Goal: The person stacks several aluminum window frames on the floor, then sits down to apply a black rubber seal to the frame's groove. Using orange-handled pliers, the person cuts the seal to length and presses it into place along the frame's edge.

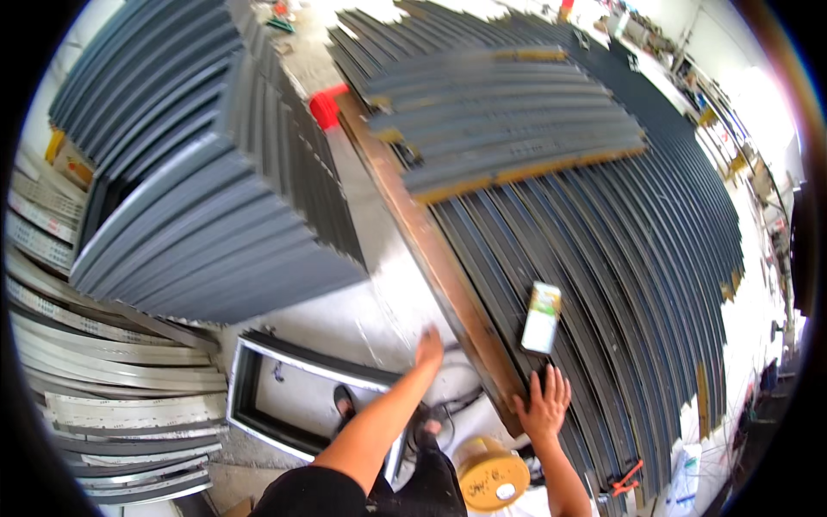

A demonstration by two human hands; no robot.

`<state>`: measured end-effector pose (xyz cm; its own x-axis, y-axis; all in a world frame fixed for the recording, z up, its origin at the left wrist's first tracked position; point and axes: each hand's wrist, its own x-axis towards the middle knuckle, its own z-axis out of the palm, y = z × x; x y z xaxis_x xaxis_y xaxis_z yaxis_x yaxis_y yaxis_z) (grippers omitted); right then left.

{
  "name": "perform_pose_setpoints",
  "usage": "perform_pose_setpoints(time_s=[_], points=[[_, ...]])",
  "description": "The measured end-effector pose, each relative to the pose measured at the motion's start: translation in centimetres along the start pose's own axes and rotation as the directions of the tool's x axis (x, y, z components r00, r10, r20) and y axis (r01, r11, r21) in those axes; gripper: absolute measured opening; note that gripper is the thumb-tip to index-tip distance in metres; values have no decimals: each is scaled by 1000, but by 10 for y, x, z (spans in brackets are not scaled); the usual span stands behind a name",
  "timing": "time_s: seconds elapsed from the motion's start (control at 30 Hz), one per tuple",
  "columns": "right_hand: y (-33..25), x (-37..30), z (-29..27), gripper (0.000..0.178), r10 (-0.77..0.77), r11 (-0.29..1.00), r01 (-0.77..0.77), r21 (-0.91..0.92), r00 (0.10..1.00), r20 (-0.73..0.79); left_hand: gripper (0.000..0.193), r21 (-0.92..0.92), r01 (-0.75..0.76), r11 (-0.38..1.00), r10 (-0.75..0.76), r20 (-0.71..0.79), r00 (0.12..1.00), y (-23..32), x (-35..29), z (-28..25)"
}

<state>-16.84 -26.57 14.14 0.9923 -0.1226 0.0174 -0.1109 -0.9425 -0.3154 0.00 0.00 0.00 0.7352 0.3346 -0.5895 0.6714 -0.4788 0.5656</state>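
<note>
Head view shows the right grip [544, 408] spread flat, empty, on long dark-grey metal profiles [620, 267] laid out at right, the left grip [428, 348] blurred, its hold unclear, with stacked dark-grey rectangular metal frames [215, 233] seemingly assembled, the profiles still loose.

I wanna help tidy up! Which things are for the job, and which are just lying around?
Likely for the job:
- dark metal bars under the right hand
- brown beam alongside

Probably just lying around:
- phone-like thing
- yellow bucket
- red object
</note>
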Motion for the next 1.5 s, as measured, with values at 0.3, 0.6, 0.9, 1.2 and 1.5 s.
perform_pose_setpoints(time_s=[0.3,0.6,0.9,1.2,1.5], points=[[84,36,-76,73,132,923,-105,-370,990,47,73,521,137,843,-404,442,801,-270,-102,-138],[-243,182,-71,41,-384,895,370,-250,923,-10,67,-326,607,725,61,908,414,-284,-76,-177],[-569,420,-108,73,-857,515,789,-336,466,-219,47,-572,559,600,-73,657,751,-196,-44,-297],[-594,351,-104,61,-721,638,763,-101,638,270,58,-973,144,183,-1,147,989,-149,11,-479],[-479,138,-159,54,-689,707,702,81,658,305,89,-722,-387,-573,-28,-455,890,-151,12,-605]])
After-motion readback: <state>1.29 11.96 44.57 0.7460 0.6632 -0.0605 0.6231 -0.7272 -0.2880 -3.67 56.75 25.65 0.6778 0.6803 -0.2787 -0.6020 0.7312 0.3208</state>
